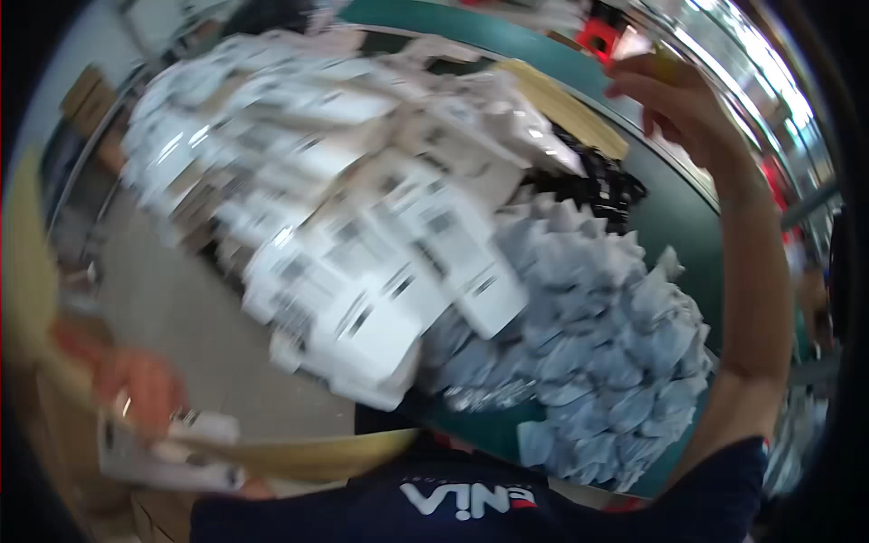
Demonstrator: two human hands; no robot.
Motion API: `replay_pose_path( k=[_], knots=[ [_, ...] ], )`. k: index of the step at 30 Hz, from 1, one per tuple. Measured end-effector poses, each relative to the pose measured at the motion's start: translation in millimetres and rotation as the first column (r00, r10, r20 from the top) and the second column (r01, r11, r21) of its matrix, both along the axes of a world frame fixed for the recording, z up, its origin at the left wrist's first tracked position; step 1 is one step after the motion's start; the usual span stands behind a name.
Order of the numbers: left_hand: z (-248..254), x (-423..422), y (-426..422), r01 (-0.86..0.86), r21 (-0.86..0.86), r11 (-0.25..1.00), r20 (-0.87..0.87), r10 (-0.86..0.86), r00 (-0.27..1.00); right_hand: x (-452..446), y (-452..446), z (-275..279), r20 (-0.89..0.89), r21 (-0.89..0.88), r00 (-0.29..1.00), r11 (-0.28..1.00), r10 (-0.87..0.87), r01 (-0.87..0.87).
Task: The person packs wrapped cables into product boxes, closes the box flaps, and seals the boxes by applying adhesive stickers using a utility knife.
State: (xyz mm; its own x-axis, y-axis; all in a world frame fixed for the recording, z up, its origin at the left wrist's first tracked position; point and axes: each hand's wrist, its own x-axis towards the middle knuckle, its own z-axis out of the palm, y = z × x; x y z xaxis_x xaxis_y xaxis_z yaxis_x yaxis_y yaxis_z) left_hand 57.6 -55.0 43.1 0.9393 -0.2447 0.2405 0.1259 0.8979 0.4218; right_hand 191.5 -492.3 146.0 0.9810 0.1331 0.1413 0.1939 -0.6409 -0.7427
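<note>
My left hand [145,389] is low at the left, blurred, its fingers closed on a white labelled packet [213,425]. The packet is partly hidden by a yellow band [317,454] that curves past the hand like the rim of a bag or sack. High at the right, my right hand [674,104] is raised over the table's far side, fingers loosely bent and apart, with nothing visible in them. Between the hands lies a large heap of white labelled packets [380,262]. Nearer my right forearm is a pile of crumpled grey-blue packets [588,335].
A green table [665,231] carries the heaps. Black plastic packets [597,185] and a yellow-brown envelope [575,113] lie at its far right. A red object [597,38] stands behind. Cardboard boxes [86,95] and grey floor [154,299] show at the left.
</note>
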Motion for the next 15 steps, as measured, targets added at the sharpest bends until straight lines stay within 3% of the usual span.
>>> replay_pose_path(
  k=[2, 3, 4, 5, 6, 7, 8, 9, 10, 12, 13, 15],
  knots=[
    [-2, -52, 19, -0.088, -0.09, 0.992, 0.048, 0.092, 0.995, -73, 40, 3, -0.055, 0.273, 0.959, 0.928, 0.278, -0.253],
    [2, -78, 25, -0.12, -0.146, 0.982, 0.065, 0.13, 0.989, -101, 60, -17, 0.032, 0.398, 0.909, 0.83, 0.415, -0.392],
    [-21, -90, 28, -0.393, 0.173, 0.903, 0.268, 0.341, 0.901, -127, 78, -42, 0.124, 0.5, 0.843, 0.701, 0.524, -0.509],
    [-46, -96, 29, -0.223, 0.127, 0.966, 0.281, 0.181, 0.943, -163, 107, -58, 0.087, 0.73, 0.837, 0.538, 0.54, -0.423],
    [-49, -109, 12, -0.376, 0.163, 0.912, 0.379, 0.294, 0.877, -203, 126, -64, -0.013, 0.837, 0.819, 0.455, 0.573, -0.305],
    [-39, -130, 5, -0.335, 0.212, 0.918, 0.221, 0.289, 0.932, -240, 141, -69, -0.111, 0.912, 0.791, 0.378, 0.602, -0.159],
    [-39, -145, -2, -0.307, 0.218, 0.926, 0.096, 0.293, 0.951, -269, 157, -77, -0.103, 0.906, 0.797, 0.387, 0.595, -0.171],
    [-40, -155, -13, -0.267, 0.222, 0.938, -0.043, 0.283, 0.958, -293, 168, -86, -0.127, 0.91, 0.877, 0.405, 0.463, -0.082],
    [-47, -165, -17, -0.252, 0.215, 0.943, -0.038, 0.266, 0.963, -315, 182, -99, -0.146, 0.915, 0.936, 0.403, 0.321, 0.004],
    [-64, -185, -23, -0.346, 0.277, 0.896, 0.227, 0.289, 0.93, -352, 195, -119, -0.2, 0.917, 0.98, 0.355, 0.022, 0.179],
    [-64, -198, -24, -0.355, 0.304, 0.884, 0.209, 0.301, 0.93, -364, 192, -123, -0.198, 0.917, 0.98, 0.354, 0.006, 0.183],
    [-66, -216, -21, -0.342, 0.337, 0.877, 0.191, 0.292, 0.937, -378, 181, -129, -0.166, 0.842, 0.983, 0.506, -0.085, 0.186]
  ],
)
